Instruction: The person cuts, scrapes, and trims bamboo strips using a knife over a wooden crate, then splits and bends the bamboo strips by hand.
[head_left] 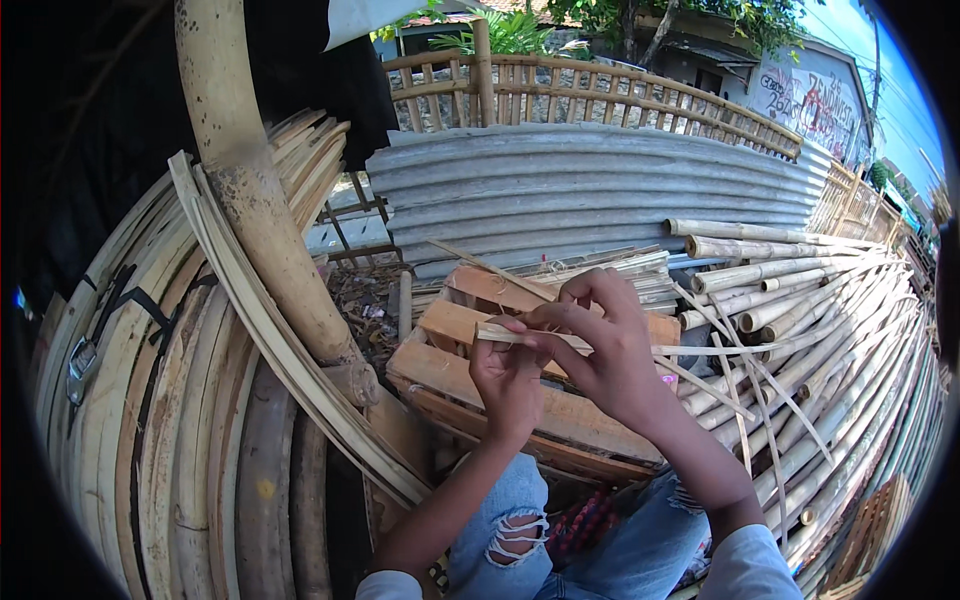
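I see the thin bamboo strip [530, 337] held level above the wooden crate [450, 365], the left hand [508, 380] pinching its near end and the right hand [610, 350] curled over it. I'd keep both grips firm so it doesn't splinter.

2 hands [510, 385], 1 bamboo strip [530, 337], 1 wooden pallet [440, 365], 1 corrugated sheet [590, 195]
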